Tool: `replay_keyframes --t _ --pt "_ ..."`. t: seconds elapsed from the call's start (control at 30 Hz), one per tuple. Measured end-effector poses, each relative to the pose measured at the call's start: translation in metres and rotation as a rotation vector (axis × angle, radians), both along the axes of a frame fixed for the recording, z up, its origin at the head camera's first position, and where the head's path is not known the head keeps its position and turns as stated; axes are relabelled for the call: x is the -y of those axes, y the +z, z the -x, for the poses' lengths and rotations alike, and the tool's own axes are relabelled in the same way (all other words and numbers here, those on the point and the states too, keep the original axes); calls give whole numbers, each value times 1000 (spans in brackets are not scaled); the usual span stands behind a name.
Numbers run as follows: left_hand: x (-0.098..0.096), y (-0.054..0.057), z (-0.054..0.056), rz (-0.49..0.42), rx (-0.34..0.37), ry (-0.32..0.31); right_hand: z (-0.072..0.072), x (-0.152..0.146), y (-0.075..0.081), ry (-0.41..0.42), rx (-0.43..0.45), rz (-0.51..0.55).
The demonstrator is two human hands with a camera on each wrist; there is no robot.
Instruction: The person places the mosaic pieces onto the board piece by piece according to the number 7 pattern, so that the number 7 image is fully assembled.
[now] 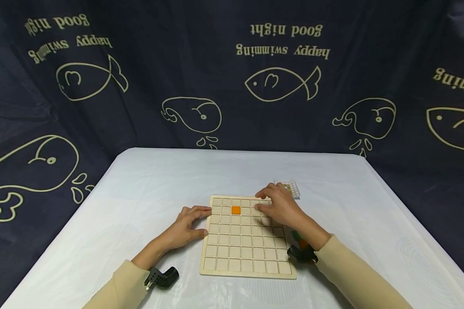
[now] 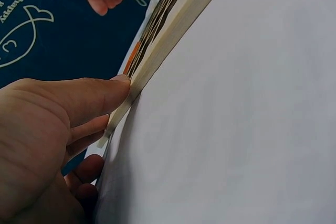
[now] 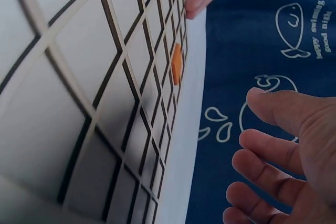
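A wooden grid board (image 1: 236, 274) lies on the table, with one orange square tile (image 1: 236, 210) in its second row from the far edge. At the board's left edge rests my left hand (image 1: 185, 229), its thumb and fingertips against the side; the left wrist view shows the thumb (image 2: 100, 95) touching the rim. My right hand (image 1: 280, 206) hovers over the far right part of the board, fingers apart and loosely bent. Nothing sits between the right thumb and fingers (image 3: 270, 150) in the right wrist view.
A small card with a printed coloured grid (image 1: 291, 189) lies beyond the board's far right corner, partly behind the right hand. Green and orange pieces (image 1: 303, 243) show beside the board's right edge, mostly covered by the right forearm. A dark printed curtain (image 1: 232, 124) hangs behind the white table.
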State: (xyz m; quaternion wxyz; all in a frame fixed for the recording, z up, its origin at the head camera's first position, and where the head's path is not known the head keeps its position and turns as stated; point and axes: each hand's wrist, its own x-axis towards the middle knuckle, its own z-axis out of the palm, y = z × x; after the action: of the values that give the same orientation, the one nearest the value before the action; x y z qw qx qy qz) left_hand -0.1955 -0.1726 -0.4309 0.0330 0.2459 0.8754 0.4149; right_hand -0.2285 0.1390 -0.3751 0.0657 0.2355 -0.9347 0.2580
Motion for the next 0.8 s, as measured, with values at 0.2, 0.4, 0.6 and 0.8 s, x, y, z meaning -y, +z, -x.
replay_keyframes --t 0.2,0.4,0.6,0.8 --pt "0 0 0 14 -10 -2 -6 -12 2 -30 2 16" --pt "0 0 0 35 -16 0 -13 -28 1 -66 -11 16" --pt "0 -1 1 32 -21 4 -18 -44 -2 -92 -13 5" --pt "0 -1 1 35 -25 4 -19 -59 -5 -118 -16 -2"
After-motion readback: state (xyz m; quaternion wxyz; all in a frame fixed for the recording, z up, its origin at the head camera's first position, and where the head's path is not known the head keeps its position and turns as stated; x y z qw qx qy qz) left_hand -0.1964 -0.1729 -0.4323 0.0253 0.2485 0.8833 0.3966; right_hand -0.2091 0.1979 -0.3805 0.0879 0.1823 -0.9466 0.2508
